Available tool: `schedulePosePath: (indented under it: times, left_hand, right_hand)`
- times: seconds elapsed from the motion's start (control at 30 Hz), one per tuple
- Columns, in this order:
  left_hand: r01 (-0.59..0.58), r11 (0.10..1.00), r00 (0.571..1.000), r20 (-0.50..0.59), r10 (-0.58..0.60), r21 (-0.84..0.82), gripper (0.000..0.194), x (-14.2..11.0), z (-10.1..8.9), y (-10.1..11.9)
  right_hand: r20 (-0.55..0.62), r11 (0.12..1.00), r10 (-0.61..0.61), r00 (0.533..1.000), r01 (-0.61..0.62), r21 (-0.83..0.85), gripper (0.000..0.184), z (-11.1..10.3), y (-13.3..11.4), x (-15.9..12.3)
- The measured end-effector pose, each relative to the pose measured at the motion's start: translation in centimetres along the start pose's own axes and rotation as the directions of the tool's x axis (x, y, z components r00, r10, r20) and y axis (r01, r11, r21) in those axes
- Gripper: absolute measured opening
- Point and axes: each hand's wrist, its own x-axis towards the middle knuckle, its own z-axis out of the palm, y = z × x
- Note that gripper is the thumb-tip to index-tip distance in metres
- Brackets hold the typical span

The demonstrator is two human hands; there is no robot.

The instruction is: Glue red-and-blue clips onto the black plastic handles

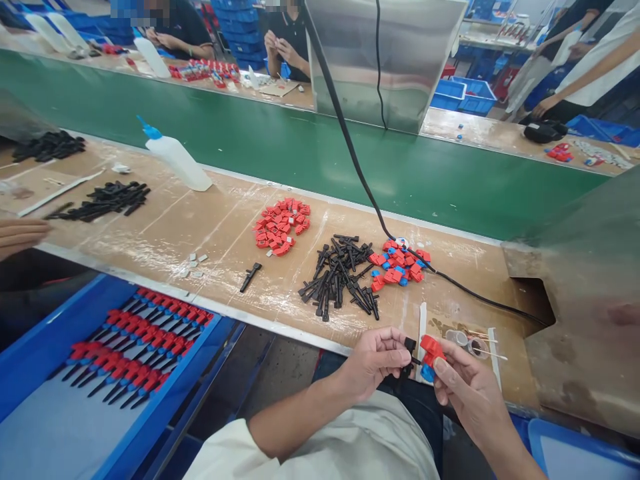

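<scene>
My left hand (pixel 379 363) pinches a black gun-shaped plastic part (pixel 409 348) between thumb and fingers. In my right hand (pixel 467 380) is a red-and-blue plastic toy piece (pixel 431 350), gripped by thumb and fingertips. The two parts are brought close together over the table's front edge; whether they touch, I cannot tell. Beyond my hands lie a pile of black gun-shaped parts (pixel 343 270) and a heap of red-and-blue pieces (pixel 400 263). Near my right hand, small clear cups (pixel 475 345) with cotton swabs sit on the table.
Red pieces (pixel 283 225) and a single black part (pixel 251 277) lie farther left. A white squeeze bottle (pixel 177 160) stands tilted behind. A blue tray (pixel 185 383) at lower left holds rows of joined pieces. A black cable (pixel 350 127) crosses the table. A neighbour's hand (pixel 23 237) is at far left.
</scene>
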Motion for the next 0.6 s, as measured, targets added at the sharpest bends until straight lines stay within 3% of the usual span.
schedulePosePath:
  times: [0.37,0.6]
  left_hand:
    - [-0.087,0.993,0.995,-0.042,0.091,0.084,0.06,0.14,0.24,-0.58]
    - [-0.165,0.97,0.984,-0.042,0.175,0.178,0.058,0.03,0.0,-0.68]
  right_hand:
    - [-0.032,0.999,-0.001,0.999,0.0,-0.039,0.051,-0.79,0.94,0.24]
    - [-0.07,0.989,-0.04,0.997,0.03,-0.143,0.053,-0.18,0.43,0.27]
